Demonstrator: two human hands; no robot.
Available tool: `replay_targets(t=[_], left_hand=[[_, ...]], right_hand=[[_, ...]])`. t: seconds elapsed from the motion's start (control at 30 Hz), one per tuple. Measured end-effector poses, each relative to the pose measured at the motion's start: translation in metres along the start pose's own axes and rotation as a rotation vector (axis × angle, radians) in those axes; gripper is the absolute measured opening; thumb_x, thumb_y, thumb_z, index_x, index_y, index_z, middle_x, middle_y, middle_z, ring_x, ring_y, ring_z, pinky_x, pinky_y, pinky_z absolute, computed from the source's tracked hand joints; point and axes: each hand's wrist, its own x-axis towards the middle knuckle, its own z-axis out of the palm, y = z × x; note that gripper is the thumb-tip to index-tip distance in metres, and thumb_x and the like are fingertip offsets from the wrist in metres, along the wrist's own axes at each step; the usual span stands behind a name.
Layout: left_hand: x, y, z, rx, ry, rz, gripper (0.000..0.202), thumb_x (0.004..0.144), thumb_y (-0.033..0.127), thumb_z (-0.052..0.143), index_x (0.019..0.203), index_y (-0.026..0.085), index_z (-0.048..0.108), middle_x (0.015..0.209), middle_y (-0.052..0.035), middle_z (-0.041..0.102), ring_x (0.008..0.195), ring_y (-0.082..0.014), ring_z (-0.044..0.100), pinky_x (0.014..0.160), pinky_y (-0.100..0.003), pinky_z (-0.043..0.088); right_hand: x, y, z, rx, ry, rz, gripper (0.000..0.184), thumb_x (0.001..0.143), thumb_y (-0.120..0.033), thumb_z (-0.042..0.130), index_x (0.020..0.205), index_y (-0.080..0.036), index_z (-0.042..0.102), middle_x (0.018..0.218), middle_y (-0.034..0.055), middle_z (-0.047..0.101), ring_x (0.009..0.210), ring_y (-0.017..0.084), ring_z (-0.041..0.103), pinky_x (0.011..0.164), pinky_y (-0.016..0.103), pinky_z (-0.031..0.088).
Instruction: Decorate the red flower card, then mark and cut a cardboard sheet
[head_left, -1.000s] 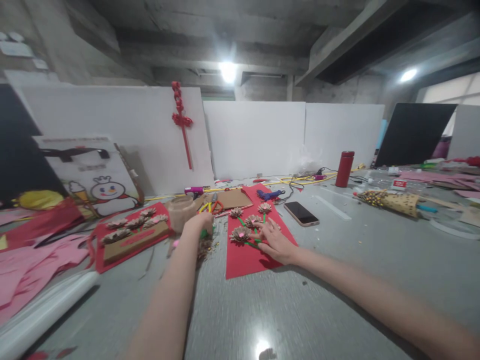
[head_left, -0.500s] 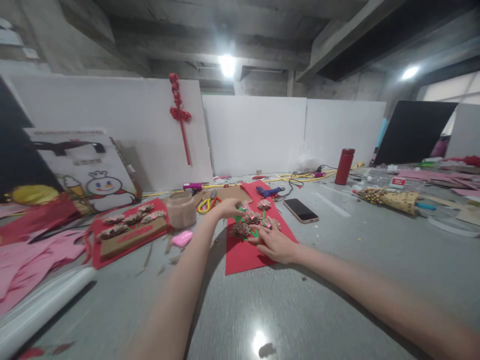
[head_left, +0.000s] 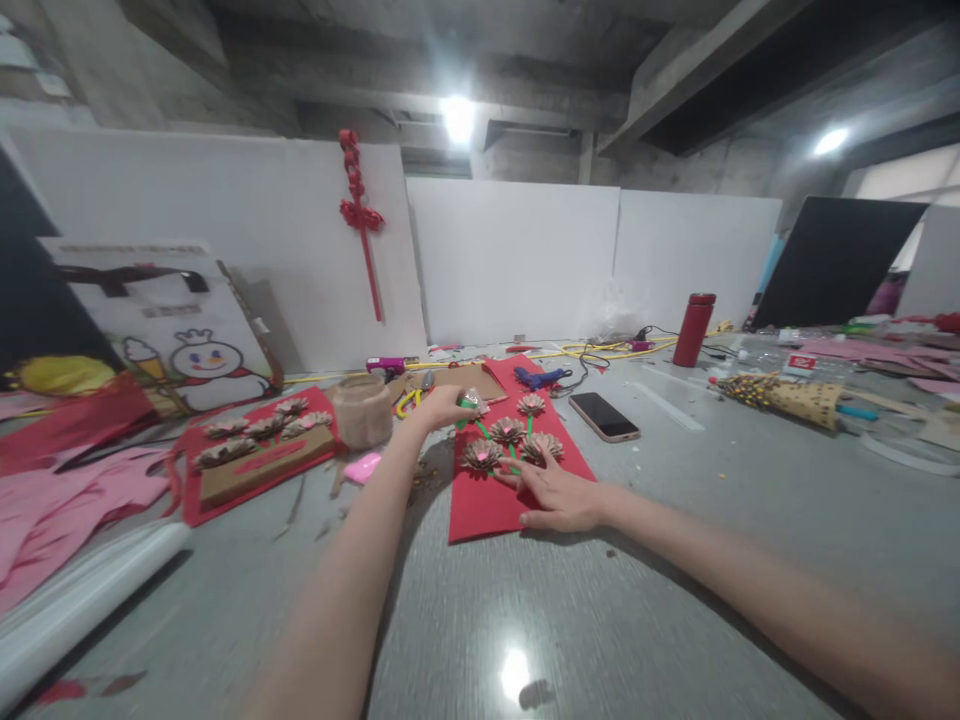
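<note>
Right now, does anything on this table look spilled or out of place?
Yes: small yellowish-brown bits lie scattered on the grey table just left of the red sheet, loose rather than contained, so they look spilled. Nothing looks clearly damaged.

a red flask (head_left: 694, 332) stands upright on the grey worktop (head_left: 675, 560), a phone (head_left: 604, 415) lying left of it. a snowman-printed bag (head_left: 161, 325) stands before a white panel (head_left: 300, 220) bearing a red ornament (head_left: 361, 218); nearer lies a white roll (head_left: 90, 605).

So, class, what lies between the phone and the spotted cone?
Mainly a pale strip lies between the phone and spotted cone, in the head view.
</note>
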Motion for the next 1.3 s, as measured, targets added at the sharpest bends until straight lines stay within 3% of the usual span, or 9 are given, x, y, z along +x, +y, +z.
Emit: replay_targets(t=[0.43,0.67,0.77,1.07,1.17,1.3], left_hand=[[0.002,0.005,-0.010,-0.021,0.022,0.068,0.038,0.065,0.050,0.042,0.075,0.014,0.053,0.075,-0.0041,0.057,0.065,-0.0169,0.050,0.051,-0.023,0.032],[0.003,0.004,-0.009,-0.017,-0.033,0.060,0.040,0.066,0.049,0.043,0.080,0.014,0.055,0.081,-0.0060,0.058,0.070,-0.0182,0.051,0.053,-0.023,0.033],[0.002,0.004,-0.009,-0.015,-0.040,0.049,0.041,0.065,0.050,0.043,0.081,0.014,0.055,0.081,-0.0058,0.058,0.070,-0.0179,0.051,0.054,-0.023,0.033],[-0.002,0.008,-0.014,-0.057,-0.058,0.020,0.038,0.064,0.048,0.044,0.080,0.015,0.055,0.083,-0.0050,0.059,0.073,-0.0180,0.051,0.057,-0.023,0.035],[-0.002,0.008,-0.016,-0.051,-0.051,0.032,0.040,0.064,0.049,0.044,0.080,0.014,0.055,0.082,-0.0056,0.059,0.072,-0.0186,0.052,0.056,-0.024,0.035],[-0.002,0.008,-0.019,-0.068,-0.045,0.012,0.039,0.064,0.047,0.045,0.084,0.015,0.055,0.086,-0.0053,0.059,0.075,-0.0189,0.052,0.058,-0.024,0.037]], right_hand=[[0.000,0.000,0.002,-0.026,0.054,-0.011,0.056,0.082,-0.041,0.030,0.128,-0.011,0.018,0.128,0.0163,0.031,0.122,0.023,0.017,0.092,0.053,-0.011],[0.000,-0.001,0.002,-0.019,0.049,-0.007,0.053,0.081,-0.039,0.033,0.125,-0.011,0.024,0.126,0.0156,0.035,0.121,0.022,0.021,0.093,0.053,-0.010],[0.001,-0.001,0.002,-0.022,0.049,-0.009,0.049,0.081,-0.039,0.033,0.122,-0.012,0.029,0.126,0.0145,0.036,0.122,0.021,0.019,0.093,0.053,-0.010],[0.000,0.000,0.004,-0.052,0.078,-0.026,0.052,0.081,-0.038,0.032,0.125,-0.012,0.024,0.127,0.0156,0.033,0.121,0.022,0.021,0.093,0.053,-0.008],[-0.001,0.001,0.003,-0.012,0.206,-0.014,0.046,0.082,-0.033,0.033,0.123,-0.013,0.028,0.115,0.0122,0.049,0.115,0.019,0.032,0.095,0.050,-0.004],[0.005,0.005,-0.024,-0.064,0.625,0.140,0.030,0.085,-0.023,0.024,0.102,-0.018,0.047,0.088,0.0030,0.063,0.093,0.015,0.052,0.097,0.045,-0.002]])
